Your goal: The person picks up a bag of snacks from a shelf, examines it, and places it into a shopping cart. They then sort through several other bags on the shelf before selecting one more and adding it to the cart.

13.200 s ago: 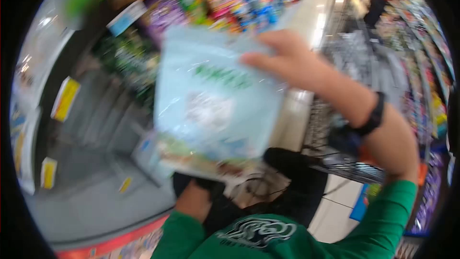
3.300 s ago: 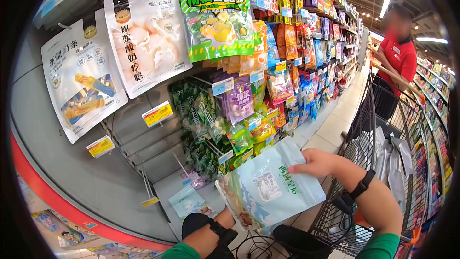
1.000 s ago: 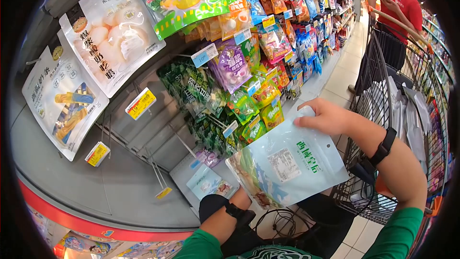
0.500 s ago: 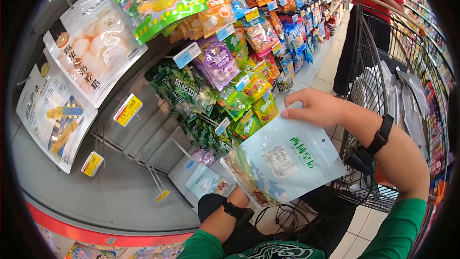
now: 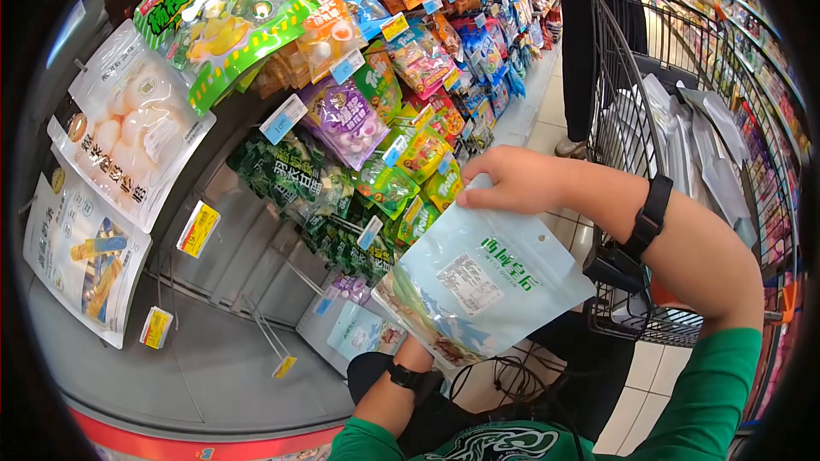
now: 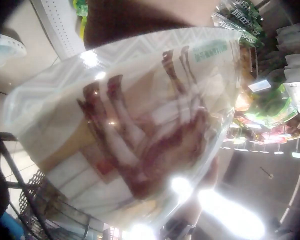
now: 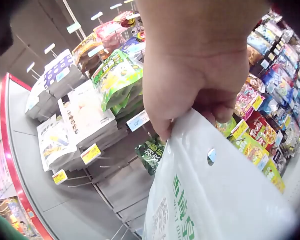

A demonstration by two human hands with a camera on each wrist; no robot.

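A light blue pouch (image 5: 512,256) with green lettering and a white label hangs tilted in front of the body. My right hand (image 5: 517,181) pinches its upper edge, thumb in front; the right wrist view shows that hand (image 7: 195,85) close up, beside the pouch (image 7: 215,175) and its punched hole. My left hand (image 5: 415,353) is at the pouch's lower left corner, its fingers hidden behind it. In the left wrist view the pouch's patterned side (image 6: 140,125) fills the middle, below a strip of skin (image 6: 150,17); no fingers can be made out.
Hanging snack bags (image 5: 342,119) line the shelf at the left and ahead. A similar blue pouch (image 5: 366,331) lies low on the shelf. At the right stands a wire cart (image 5: 658,102) holding grey-white packages (image 5: 713,154), with a person in red (image 5: 602,17) behind it.
The shelf, cart and person have shifted left in the head view. The pouch has moved slightly left, still in my right hand. The person in red has stretched an arm toward the shelf.
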